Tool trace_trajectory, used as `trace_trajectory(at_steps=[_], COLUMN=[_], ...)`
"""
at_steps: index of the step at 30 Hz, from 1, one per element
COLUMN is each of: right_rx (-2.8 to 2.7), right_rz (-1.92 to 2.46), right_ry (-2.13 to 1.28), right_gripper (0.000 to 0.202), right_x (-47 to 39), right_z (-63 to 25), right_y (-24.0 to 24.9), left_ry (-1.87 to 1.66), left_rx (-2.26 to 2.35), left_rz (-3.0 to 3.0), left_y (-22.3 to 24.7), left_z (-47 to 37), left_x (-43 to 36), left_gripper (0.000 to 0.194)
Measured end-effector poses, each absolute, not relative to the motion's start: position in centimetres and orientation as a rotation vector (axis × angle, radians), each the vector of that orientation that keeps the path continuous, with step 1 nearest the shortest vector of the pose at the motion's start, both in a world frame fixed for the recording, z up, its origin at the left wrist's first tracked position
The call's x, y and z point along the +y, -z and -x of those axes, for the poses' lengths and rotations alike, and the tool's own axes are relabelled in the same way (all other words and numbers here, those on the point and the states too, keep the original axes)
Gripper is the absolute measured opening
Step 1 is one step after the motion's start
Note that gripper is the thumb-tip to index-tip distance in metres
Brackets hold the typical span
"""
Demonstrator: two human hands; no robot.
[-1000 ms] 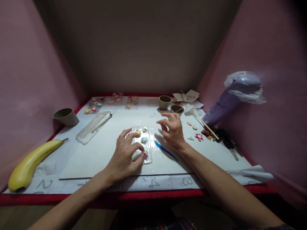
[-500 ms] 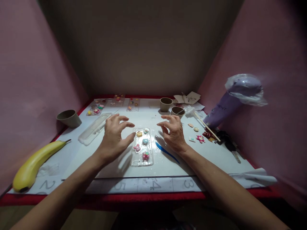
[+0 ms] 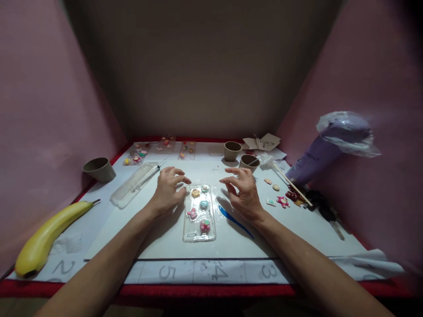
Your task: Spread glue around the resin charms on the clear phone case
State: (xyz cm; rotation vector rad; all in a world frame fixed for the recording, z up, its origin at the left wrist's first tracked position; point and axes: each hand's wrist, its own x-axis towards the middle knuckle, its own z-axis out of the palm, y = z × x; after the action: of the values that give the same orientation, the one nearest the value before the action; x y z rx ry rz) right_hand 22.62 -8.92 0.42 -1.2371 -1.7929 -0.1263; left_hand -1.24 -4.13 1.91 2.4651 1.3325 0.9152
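Observation:
A clear phone case (image 3: 194, 233) lies flat on the white board, wet-looking and shiny. Several small charms sit on it, among them a pink bunny charm (image 3: 192, 214), a strawberry-like pink charm (image 3: 205, 226) and a light blue charm (image 3: 204, 204). By the case's upper left edge, my left hand (image 3: 170, 191) has its fingers curved and apart, holding nothing; whether the thumb touches the edge I cannot tell. My right hand (image 3: 243, 193) hovers right of the case, fingers spread and empty. Partly below that hand lies a blue plastic spatula (image 3: 235, 221).
Loose charms (image 3: 283, 201) and a wooden stick (image 3: 294, 186) lie at right, before a purple bag (image 3: 313, 158). Cups (image 3: 232, 151) stand at the back. A clear plastic box (image 3: 132, 187), another cup (image 3: 99, 170) and a banana-shaped object (image 3: 49, 237) occupy the left; decorated clear pieces (image 3: 187, 150) lie behind.
The camera view has shifted, so the table appears lower and slightly right. My left thumb and fingers are somewhat closer together. My right hand keeps nearly the same pose; the phone case has not visibly moved.

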Motion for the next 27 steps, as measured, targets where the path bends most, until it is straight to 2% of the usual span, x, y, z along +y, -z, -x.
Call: trace_trajectory(at_steps=[11,15,20,27], right_rx=[-1.858,-1.883,-1.888,-1.894], right_rz=[1.144,1.146,1.16,1.167], right_ry=[0.037,0.013,0.01,0.015], right_gripper=[0.032,0.037,0.031,0.033], right_x=[-9.32,-9.43,-9.35,-9.27], right_z=[-22.19,-22.07,-22.19,-22.33], right_y=[-0.65,-0.86,-0.68,-0.54], left_ry=[-0.866,-0.872,-0.985,-0.92], left_rx=[1.27,1.22,1.243,1.186], left_rz=[-2.453,-2.446,-2.495,-2.611], left_y=[-1.22,-1.36,-1.55,-1.23], left_z=[1.27,1.22,1.27,1.13], left_x=[-4.02,-4.2,-4.27,-4.33], left_gripper=[0.038,0.039,0.039,0.049])
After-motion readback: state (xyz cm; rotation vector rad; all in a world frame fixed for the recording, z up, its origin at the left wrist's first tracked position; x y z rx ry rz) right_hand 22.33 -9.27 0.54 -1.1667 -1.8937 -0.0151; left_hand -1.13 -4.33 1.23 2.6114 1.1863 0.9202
